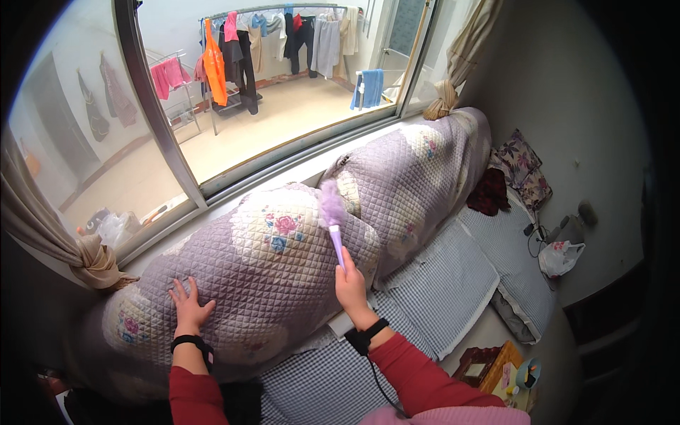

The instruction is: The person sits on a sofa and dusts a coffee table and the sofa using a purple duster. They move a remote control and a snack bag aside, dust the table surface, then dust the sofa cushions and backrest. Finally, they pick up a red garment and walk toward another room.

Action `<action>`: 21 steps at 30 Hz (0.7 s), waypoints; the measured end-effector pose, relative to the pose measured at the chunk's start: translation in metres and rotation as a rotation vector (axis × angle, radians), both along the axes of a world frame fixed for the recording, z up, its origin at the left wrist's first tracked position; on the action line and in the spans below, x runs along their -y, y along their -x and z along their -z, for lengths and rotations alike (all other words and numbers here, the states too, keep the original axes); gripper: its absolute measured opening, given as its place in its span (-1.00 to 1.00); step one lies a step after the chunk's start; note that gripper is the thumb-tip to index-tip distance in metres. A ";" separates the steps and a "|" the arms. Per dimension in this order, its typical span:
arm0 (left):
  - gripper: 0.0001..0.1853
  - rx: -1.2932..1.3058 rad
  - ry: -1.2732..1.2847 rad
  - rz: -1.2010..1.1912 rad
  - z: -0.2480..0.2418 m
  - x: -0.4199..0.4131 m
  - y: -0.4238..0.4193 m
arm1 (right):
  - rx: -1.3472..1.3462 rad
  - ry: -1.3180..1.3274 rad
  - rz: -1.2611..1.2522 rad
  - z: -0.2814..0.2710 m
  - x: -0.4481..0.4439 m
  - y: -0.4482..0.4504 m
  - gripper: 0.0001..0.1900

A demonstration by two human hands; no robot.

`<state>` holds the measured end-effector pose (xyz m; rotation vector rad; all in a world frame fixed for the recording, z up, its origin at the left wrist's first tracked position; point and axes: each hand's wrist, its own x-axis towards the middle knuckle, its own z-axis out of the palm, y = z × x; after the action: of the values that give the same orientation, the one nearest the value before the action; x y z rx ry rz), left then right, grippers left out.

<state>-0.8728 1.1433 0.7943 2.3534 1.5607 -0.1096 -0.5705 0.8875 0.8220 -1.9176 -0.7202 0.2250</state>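
Note:
My right hand [353, 289] grips the handle of a purple fluffy duster [332, 204], its head pointing up and away toward the window. The duster head is over the right end of a quilted floral cover [249, 287] draped on a sofa back. My left hand [191, 311] lies with fingers spread on the left part of that cover and holds nothing. A second quilted part of the cover [404, 180] continues to the right. Both wrists wear black bands.
A sliding window frame [303, 151] runs behind the sofa, with tied curtains [98, 260] at its sides. Checked seat pads [441, 281] lie in front. At right are cushions [518, 154], a plastic bag [560, 258] and a small table [499, 372] holding items. A black cable hangs by my right wrist.

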 end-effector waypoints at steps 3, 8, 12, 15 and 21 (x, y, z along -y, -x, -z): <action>0.07 0.019 0.005 0.003 0.002 -0.001 0.001 | 0.090 -0.129 -0.209 0.026 0.027 0.034 -0.49; 0.11 0.009 0.013 -0.013 -0.003 0.001 0.001 | 0.078 0.334 -0.608 0.057 0.068 0.063 -0.51; 0.13 0.013 0.027 -0.016 -0.007 0.004 -0.002 | -0.301 0.049 0.002 0.085 0.079 0.033 -0.55; 0.13 0.009 0.011 -0.019 -0.007 0.005 -0.003 | -0.356 -0.013 0.066 0.101 0.080 0.034 -0.54; 0.14 -0.026 0.012 -0.021 -0.006 0.004 -0.003 | -0.010 0.187 -0.388 0.110 0.096 0.068 -0.63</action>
<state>-0.8701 1.1397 0.8006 2.3349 1.5922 -0.1450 -0.6384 0.7916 0.7119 -1.9344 -1.0945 0.5590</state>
